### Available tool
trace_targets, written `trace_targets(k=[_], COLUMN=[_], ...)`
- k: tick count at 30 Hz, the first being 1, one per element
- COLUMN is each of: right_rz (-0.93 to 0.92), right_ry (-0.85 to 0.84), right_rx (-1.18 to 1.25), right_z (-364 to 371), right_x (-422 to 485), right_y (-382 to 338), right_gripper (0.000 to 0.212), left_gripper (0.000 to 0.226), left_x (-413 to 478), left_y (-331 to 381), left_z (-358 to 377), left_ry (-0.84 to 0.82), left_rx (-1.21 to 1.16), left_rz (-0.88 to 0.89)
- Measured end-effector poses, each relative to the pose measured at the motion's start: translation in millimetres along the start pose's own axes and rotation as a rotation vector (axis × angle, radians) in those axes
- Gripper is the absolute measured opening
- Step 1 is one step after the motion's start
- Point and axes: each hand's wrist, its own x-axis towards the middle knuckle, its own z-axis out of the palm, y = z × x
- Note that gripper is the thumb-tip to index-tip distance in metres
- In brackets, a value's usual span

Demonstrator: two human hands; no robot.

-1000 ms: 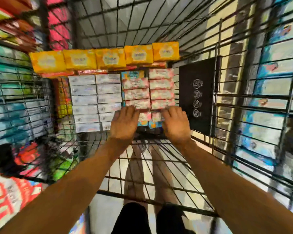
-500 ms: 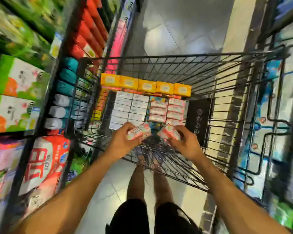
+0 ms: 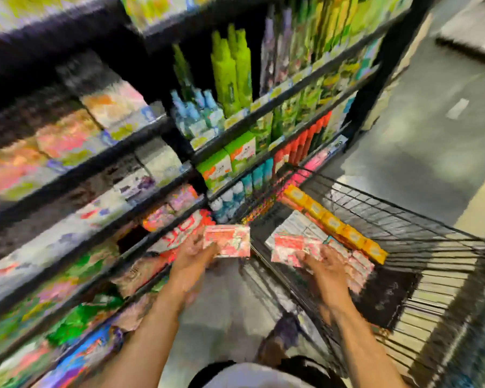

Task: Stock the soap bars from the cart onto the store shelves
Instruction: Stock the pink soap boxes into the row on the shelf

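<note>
The frame is blurred by motion. My left hand (image 3: 192, 254) grips a pink-and-white soap bar pack (image 3: 226, 240) just left of the cart's rim, near the front of the lower shelves. My right hand (image 3: 324, 266) holds another pink-and-white soap pack (image 3: 290, 249) above the black wire cart (image 3: 420, 242). Inside the cart lie a row of yellow soap boxes (image 3: 335, 224), white boxes (image 3: 297, 224) and more pink packs (image 3: 359, 264).
Black store shelves (image 3: 140, 175) fill the left side, holding pastel soap packs, green bottles (image 3: 231, 71), teal and red items. Grey floor (image 3: 431, 135) stretches to the right of the cart. My legs show below.
I have turned from the cart toward the shelves on the left. Both hands have carried their pink soap packs up and leftward, the left one out past the cart's rim.
</note>
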Motion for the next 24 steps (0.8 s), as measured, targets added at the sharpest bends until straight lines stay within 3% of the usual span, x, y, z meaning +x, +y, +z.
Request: trace_targets(k=[1, 4, 7, 8, 12, 18, 24], right_rz=[-0.024, -0.075, -0.126, -0.141, -0.168, -0.170, -0.174], right_ry=[-0.047, -0.222, -0.355, -0.381, -0.508, -0.604, -0.666], right_rx=[0.030, 0.131, 0.181, 0.170, 0.192, 0.121, 0.096], right_z=[18.0, 73.7, 131.4, 148.9, 213.1, 276.9, 321.5], right_x=[-12.5, -55.1, -100.1, -110.1, -151.3, -188.7, -183.7], right_y=[-3.9, -17.3, -28.5, -27.9, -28.3, -31.6, -33.2], right_gripper=[0.047, 0.079, 0.087, 0.081, 0.026, 0.026, 0.035], left_gripper=[0.021, 0.034, 0.030, 0.029, 0.031, 0.032, 0.033], left_x=[-13.6, -54.7, -93.5, -103.6, -140.9, -162.6, -127.4], left_y=[4.6, 21.0, 36.9, 41.4, 68.3, 113.3, 163.3], left_z=[-20.2, -85.6, -149.2, -170.0, -233.9, -289.3, -331.6], left_ry=[0.033, 0.120, 0.210, 0.230, 0.278, 0.340, 0.435], left_rx=[-0.037, -0.101, -0.115, -0.139, -0.158, -0.114, 0.012], left_rz=[0.014, 0.061, 0.106, 0.112, 0.192, 0.263, 0.405])
